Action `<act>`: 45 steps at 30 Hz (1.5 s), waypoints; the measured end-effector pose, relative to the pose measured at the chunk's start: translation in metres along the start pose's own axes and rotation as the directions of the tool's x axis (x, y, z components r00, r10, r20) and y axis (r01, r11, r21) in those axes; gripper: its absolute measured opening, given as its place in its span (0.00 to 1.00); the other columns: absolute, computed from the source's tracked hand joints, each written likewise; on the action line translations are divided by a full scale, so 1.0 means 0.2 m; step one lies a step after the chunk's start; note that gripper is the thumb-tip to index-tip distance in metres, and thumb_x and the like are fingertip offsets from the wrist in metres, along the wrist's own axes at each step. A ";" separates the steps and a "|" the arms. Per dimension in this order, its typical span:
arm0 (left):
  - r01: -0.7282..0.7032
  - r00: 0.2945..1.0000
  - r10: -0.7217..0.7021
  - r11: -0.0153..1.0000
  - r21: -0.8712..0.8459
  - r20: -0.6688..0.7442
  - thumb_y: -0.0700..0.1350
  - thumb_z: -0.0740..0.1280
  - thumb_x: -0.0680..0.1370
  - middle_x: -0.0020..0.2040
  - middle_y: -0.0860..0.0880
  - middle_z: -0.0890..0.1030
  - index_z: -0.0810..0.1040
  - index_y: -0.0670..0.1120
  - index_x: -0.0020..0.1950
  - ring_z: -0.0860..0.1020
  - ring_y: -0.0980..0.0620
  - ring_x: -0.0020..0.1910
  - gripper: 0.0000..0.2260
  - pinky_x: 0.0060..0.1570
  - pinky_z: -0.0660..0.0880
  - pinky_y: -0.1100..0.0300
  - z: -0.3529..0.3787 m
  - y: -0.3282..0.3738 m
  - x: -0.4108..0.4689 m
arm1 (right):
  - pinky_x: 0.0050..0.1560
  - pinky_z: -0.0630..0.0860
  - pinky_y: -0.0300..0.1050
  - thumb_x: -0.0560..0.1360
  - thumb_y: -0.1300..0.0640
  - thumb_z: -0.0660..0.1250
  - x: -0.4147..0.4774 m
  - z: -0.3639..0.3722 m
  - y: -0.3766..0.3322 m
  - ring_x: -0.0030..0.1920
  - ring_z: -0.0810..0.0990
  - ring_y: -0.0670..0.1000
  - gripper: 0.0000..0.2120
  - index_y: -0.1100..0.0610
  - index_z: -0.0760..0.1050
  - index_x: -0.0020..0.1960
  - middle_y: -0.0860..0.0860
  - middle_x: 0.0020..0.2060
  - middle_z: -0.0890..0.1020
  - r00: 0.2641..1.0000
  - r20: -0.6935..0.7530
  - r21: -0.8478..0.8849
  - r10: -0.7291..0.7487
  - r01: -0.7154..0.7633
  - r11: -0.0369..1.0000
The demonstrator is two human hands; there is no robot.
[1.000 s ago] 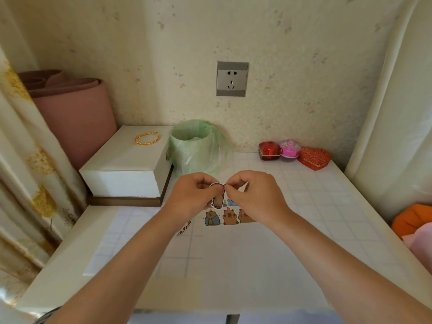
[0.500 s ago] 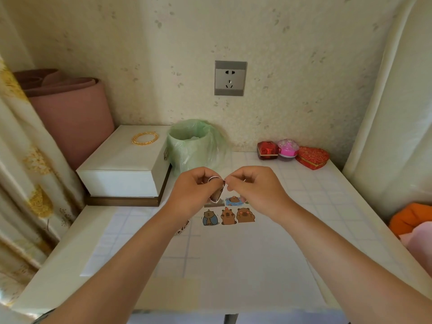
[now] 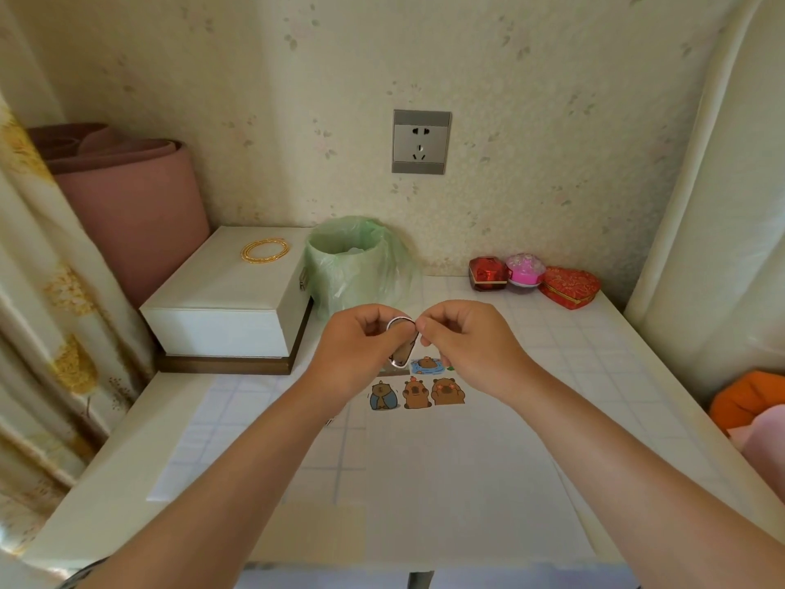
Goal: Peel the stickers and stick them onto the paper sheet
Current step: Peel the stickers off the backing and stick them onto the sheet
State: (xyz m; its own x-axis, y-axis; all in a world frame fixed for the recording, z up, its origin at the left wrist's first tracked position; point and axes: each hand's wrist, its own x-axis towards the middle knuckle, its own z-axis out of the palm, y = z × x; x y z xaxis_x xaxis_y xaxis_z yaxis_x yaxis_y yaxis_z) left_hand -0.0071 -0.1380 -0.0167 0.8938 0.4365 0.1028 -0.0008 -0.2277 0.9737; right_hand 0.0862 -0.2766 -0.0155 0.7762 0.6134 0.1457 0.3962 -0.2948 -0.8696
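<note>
Pinched between both hands, raised over the far middle of the table (image 3: 594,354): one small sticker (image 3: 401,354), curled, white-edged, hanging down from the fingertips. Gripped at its upper left by thumb and forefinger of the left hand (image 3: 363,346), other fingers curled into the palm. Nipped at its upper right edge by thumb and forefinger of the right hand (image 3: 467,344), knuckles up, other fingers folded. Both forearms bare, reaching in from the near edge and converging over the paper sheet (image 3: 446,482).

Directly below the grip, stuck on the sheet's far part: a pond sticker (image 3: 427,362), partly hidden by the hands, and nearer, a row of three brown animal stickers (image 3: 416,393). Any lettering on them too small to make out. Sheet lying flat across the table's middle, running close to the near edge.

Just beyond the hands, near the far edge: a green-bagged bin (image 3: 352,265), its base blocked by the knuckles. At the far left corner: a white box (image 3: 221,299) on a dark base, with gold bangles (image 3: 265,249) on the lid. Along the far edge towards the right corner, side by side: a red box (image 3: 487,274), a pink domed container (image 3: 524,269) and a red heart-shaped box (image 3: 569,286).

On the wall above: a grey socket plate (image 3: 420,141). Off the left edge: a pink rolled mat (image 3: 127,206) and a flowered curtain (image 3: 42,333).
</note>
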 end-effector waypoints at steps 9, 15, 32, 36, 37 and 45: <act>0.008 1.000 -0.008 1.000 -0.012 0.014 0.38 0.70 0.77 0.30 0.44 0.79 0.83 0.40 0.43 0.74 0.53 0.29 0.04 0.31 0.72 0.67 -0.02 0.01 0.00 | 0.29 0.71 0.34 0.78 0.59 0.68 0.00 -0.02 -0.02 0.29 0.75 0.46 0.07 0.57 0.85 0.45 0.54 0.39 0.85 0.995 0.075 0.140 0.072 -0.082 0.987; -0.011 0.999 0.011 1.000 -0.001 0.036 0.38 0.70 0.76 0.31 0.43 0.79 0.83 0.40 0.43 0.74 0.53 0.30 0.04 0.36 0.75 0.62 -0.02 0.00 0.00 | 0.34 0.75 0.35 0.78 0.58 0.69 0.00 -0.01 0.00 0.29 0.75 0.40 0.07 0.52 0.85 0.43 0.47 0.34 0.84 0.999 0.033 -0.005 -0.007 0.007 1.000; -0.015 0.999 0.014 1.000 0.005 0.033 0.39 0.71 0.76 0.33 0.40 0.81 0.84 0.41 0.43 0.75 0.52 0.30 0.03 0.35 0.76 0.64 -0.03 0.01 -0.01 | 0.33 0.72 0.34 0.79 0.60 0.65 -0.02 0.00 -0.03 0.27 0.73 0.41 0.14 0.48 0.80 0.37 0.39 0.26 0.79 0.998 0.054 -0.050 -0.045 0.048 0.998; 0.001 0.999 0.000 1.000 -0.022 0.036 0.38 0.70 0.77 0.32 0.43 0.79 0.84 0.40 0.45 0.73 0.53 0.29 0.03 0.31 0.71 0.68 -0.04 0.01 0.00 | 0.32 0.71 0.38 0.81 0.59 0.64 -0.03 -0.01 -0.05 0.26 0.72 0.44 0.13 0.56 0.81 0.39 0.42 0.24 0.78 0.995 0.088 0.077 0.041 -0.048 0.996; 0.007 0.999 -0.006 1.000 -0.025 0.044 0.38 0.70 0.78 0.32 0.43 0.78 0.84 0.40 0.46 0.73 0.54 0.29 0.03 0.30 0.71 0.68 -0.04 0.01 0.00 | 0.32 0.70 0.39 0.81 0.59 0.64 -0.03 -0.01 -0.05 0.26 0.72 0.45 0.13 0.57 0.82 0.40 0.43 0.26 0.79 0.994 0.095 0.109 0.055 -0.065 0.992; -0.109 0.963 0.181 0.940 0.325 -0.200 0.51 0.75 0.73 0.42 0.57 0.80 0.77 0.56 0.45 0.75 0.58 0.37 0.07 0.37 0.71 0.70 -0.03 -0.04 0.00 | 0.30 0.72 0.36 0.80 0.59 0.65 -0.03 0.04 -0.04 0.26 0.72 0.45 0.10 0.56 0.83 0.43 0.45 0.33 0.83 0.996 -0.008 0.149 0.084 -0.081 0.985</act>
State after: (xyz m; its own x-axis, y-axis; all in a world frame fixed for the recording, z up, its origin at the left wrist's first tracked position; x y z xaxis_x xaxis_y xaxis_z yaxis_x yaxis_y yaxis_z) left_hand -0.0103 -0.1308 -0.0238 0.7710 0.5531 0.3158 0.0473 -0.5441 0.8377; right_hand 0.0742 -0.2716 -0.0138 0.8104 0.5809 0.0762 0.2540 -0.2311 -0.9392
